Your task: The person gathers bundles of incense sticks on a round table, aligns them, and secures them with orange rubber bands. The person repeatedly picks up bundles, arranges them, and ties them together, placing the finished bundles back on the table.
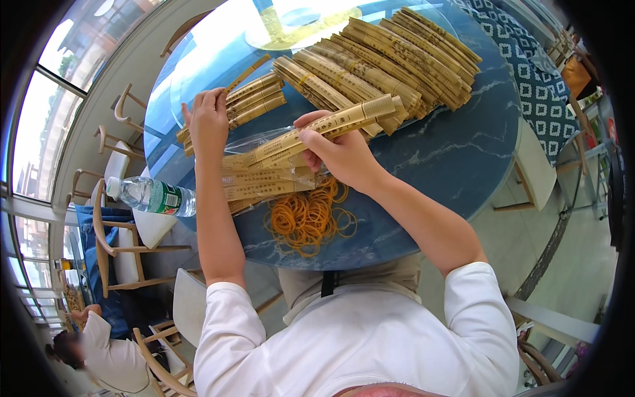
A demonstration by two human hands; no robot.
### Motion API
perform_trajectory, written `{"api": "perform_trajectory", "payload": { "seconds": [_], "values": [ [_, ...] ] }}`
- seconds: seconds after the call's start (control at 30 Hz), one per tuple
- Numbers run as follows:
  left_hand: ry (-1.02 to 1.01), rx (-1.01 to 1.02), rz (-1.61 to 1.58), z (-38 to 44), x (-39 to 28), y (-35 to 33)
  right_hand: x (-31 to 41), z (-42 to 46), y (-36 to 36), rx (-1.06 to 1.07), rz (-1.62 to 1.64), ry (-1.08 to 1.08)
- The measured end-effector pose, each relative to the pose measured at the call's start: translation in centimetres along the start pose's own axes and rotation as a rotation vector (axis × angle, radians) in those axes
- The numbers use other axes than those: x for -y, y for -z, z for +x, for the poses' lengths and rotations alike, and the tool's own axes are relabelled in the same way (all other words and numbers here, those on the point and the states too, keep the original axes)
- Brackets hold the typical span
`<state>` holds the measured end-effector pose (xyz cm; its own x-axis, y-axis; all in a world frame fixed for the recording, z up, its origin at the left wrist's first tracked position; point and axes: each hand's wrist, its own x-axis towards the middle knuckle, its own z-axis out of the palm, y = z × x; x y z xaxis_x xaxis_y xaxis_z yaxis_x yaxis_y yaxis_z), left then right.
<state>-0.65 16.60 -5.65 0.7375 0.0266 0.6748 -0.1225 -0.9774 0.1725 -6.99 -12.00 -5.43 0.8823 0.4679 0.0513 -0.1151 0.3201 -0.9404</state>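
My right hand [332, 144] grips a few long, printed yellowish strips [367, 111], thumb on top, their far ends pointing up and right. At the small stack of narrow folded bundles [255, 101], my left hand [208, 111] has its fingertips on one thin strip [248, 72] that slants away from the stack. Between my forearms more printed strips [268, 186] lie in a clear plastic sleeve. A loose heap of orange rubber bands [305, 213] sits just below them. Behind my right hand, a long row of bundled strips [387, 59] spreads across the table, some with yellow bands around them.
The round blue marble-patterned table [446, 149] carries a glass top at the back. A plastic water bottle [154, 196] lies by my left forearm. Wooden chairs [124, 248] stand at the left, where another person [109, 347] sits. A patterned cloth [531, 74] hangs at the right.
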Motion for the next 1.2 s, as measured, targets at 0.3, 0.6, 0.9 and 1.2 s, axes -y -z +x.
{"api": "perform_trajectory", "payload": {
  "seconds": [0.3,0.6,0.9,1.2],
  "values": [
    [-0.220,0.396,-0.763,-2.6,-11.6,4.2,0.2,0.2,0.8,-0.110,0.060,0.036],
    [-0.011,0.356,-0.009,-1.1,1.6,0.3,0.6,-0.4,-0.1,-0.067,-0.005,0.052],
    [-0.021,0.227,0.080,-1.0,1.6,-1.8,0.8,-0.5,-0.2,-0.038,-0.023,0.040],
    [0.138,0.505,-0.876,-2.0,-11.5,5.5,0.0,0.1,0.4,-0.047,-0.034,0.070]
  ]
}}
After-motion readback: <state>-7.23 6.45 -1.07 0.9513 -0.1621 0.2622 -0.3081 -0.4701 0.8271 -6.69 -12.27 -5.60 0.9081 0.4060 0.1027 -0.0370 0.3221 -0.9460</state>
